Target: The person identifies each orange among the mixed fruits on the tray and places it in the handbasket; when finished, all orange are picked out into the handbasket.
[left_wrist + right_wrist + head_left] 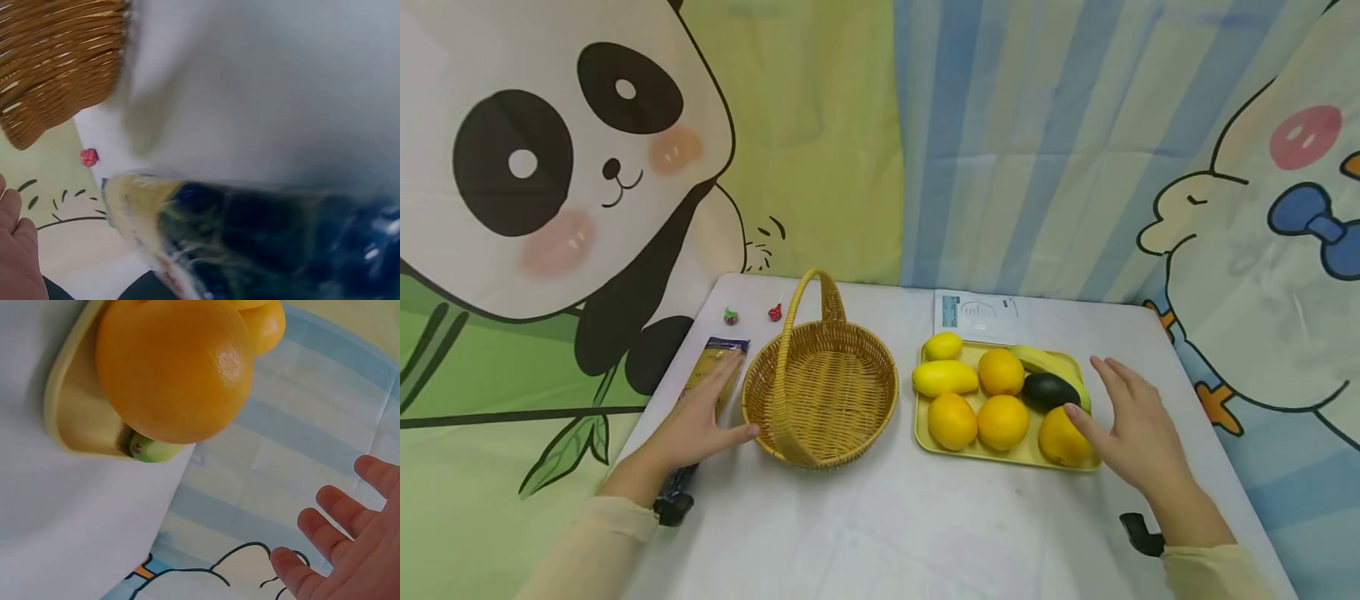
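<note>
Your left hand (700, 423) is loose and holds nothing, its thumb out by the round woven basket (842, 383) and its fingers over a shiny bag (706, 362). Your right hand (1138, 429) is empty too, fingers apart beside the yellow tray (1028, 452) of smooth, round oranges (1003, 422); behind it, a paper (992, 315) has print too small to read.

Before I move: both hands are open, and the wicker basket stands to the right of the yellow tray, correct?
The side is wrong: the head view shows the wicker basket to the left of the yellow tray. The left hand and right hand are open, as you say.
</note>
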A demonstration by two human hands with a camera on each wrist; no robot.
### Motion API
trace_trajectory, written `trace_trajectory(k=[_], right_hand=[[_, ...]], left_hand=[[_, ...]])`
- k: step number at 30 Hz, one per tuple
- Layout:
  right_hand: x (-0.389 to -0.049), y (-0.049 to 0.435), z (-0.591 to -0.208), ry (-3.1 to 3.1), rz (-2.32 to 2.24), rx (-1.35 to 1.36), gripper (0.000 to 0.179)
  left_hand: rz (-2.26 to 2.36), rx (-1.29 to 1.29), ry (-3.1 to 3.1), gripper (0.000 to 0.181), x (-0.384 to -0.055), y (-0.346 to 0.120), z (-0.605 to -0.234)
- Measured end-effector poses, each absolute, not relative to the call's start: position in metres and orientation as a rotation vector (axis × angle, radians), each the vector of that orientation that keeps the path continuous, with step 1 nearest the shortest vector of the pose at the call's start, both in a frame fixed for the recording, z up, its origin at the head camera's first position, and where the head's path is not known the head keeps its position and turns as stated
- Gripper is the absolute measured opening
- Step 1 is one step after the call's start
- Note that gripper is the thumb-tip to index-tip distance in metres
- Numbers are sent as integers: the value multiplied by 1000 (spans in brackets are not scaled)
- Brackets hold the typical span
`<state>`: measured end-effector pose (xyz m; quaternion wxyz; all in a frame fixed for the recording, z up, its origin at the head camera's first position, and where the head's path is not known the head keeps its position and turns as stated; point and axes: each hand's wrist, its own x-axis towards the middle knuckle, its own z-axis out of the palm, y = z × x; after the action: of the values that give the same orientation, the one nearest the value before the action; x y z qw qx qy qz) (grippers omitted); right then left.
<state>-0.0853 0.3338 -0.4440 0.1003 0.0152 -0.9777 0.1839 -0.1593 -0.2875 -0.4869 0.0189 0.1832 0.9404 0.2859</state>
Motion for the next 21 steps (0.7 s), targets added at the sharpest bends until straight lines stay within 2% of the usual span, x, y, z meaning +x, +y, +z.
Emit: trace_trajectory(k=[8, 21], right_hand=[[-70, 329, -460, -2870, 628, -16, 86], [-61, 325, -495, -2929, 744, -145, 95]], left_hand=[[925, 557, 2898, 120, -160, -289, -503], [913, 535, 2872, 121, -159, -292, -516]])
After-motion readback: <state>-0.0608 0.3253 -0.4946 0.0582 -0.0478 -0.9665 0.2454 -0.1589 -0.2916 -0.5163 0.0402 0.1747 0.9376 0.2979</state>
